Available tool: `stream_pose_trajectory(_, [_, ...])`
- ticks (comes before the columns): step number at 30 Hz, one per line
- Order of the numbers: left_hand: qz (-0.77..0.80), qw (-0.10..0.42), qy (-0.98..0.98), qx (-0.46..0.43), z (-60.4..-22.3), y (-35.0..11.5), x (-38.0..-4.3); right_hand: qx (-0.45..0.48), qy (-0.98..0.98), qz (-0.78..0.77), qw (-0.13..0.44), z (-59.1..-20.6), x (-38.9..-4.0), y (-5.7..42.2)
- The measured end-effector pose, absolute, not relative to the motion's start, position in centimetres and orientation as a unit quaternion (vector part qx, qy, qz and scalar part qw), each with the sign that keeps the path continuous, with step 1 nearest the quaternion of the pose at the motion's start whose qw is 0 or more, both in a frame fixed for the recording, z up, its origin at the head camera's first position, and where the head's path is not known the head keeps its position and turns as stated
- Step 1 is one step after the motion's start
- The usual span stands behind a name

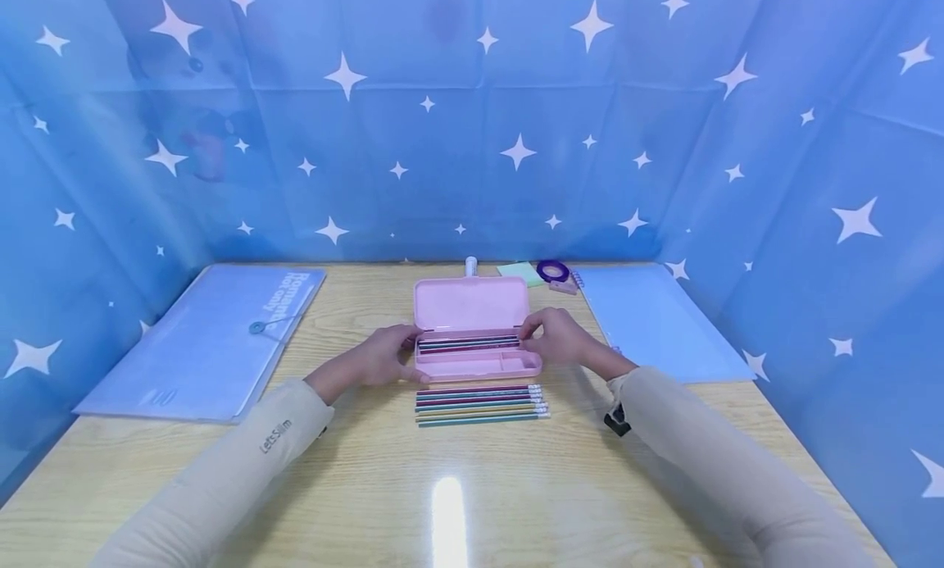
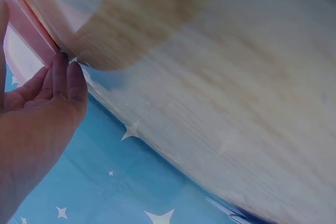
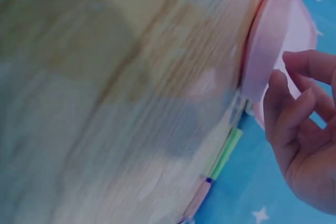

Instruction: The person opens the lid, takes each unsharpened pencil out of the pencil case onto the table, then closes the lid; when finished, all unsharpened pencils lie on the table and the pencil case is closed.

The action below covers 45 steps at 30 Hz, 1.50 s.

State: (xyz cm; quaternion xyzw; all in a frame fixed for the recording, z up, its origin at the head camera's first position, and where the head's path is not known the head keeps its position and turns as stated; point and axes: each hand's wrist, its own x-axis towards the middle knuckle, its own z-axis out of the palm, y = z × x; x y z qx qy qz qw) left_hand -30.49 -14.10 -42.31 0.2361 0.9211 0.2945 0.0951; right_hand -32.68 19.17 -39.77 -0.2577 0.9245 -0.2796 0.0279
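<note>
An opened pink pencil case lies mid-table with its lid tipped back. Several pencils lie side by side in its long rear compartment. My left hand is at the case's left end, fingertips by the rear corner and thumb by the front corner; in the left wrist view its fingers look fairly straight against the end. At the right end, my right hand has its fingers loosely bent, the fingertips touching or nearly touching the case. In front, several coloured pencils lie in a row on the table.
A translucent document folder with a button-and-string closure lies at left, and a pale blue folder or notebook at right. Behind the case are a white cylinder, green notes, a purple ring and a pink block.
</note>
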Motion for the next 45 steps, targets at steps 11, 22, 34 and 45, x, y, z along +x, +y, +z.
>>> stream_pose_trajectory(11, [0.283, 0.091, 0.926, 0.233, -42.1, -14.1, -30.6, -0.238, 0.94, -0.235, 0.061, -39.8, -34.5, 18.4])
stream_pose_trajectory(22, [0.283, 0.095, 0.925, 0.233, -42.2, -14.0, -30.5, -0.267, 0.937, -0.206, 0.088, -39.9, -35.4, 18.1])
stream_pose_trajectory(34, [0.286, 0.097, 0.925, 0.232, -42.0, -14.0, -30.4, -0.33, 0.913, -0.226, 0.076, -40.1, -35.4, 18.9])
stream_pose_trajectory(45, [0.285, 0.097, 0.924, 0.236, -42.1, -14.0, -30.4, -0.354, 0.898, -0.231, 0.123, -40.0, -35.4, 19.5])
